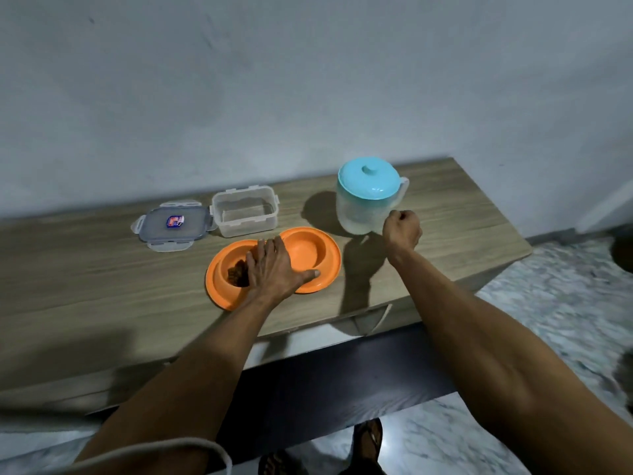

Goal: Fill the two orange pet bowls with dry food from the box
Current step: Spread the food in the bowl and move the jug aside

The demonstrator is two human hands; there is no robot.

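An orange double pet bowl [308, 250] lies in the middle of the wooden table [85, 286]. Its left well holds brown dry food [236, 270]; its right well looks bare. My left hand [274, 269] rests flat on the dish between the two wells, fingers spread, thumb on the right rim. Behind it stands a clear plastic box [245, 210], open, with nothing visible inside. The box's lid [173, 224] lies flat to its left. My right hand [402, 231] is closed in a fist beside the jug's handle side; whether it grips the handle is hidden.
A translucent jug [363, 204] with a turquoise lid stands at the back right of the table. The table's right edge and front edge drop to a marble-patterned floor [565, 303]. A grey wall runs behind the table. My sandalled feet show below.
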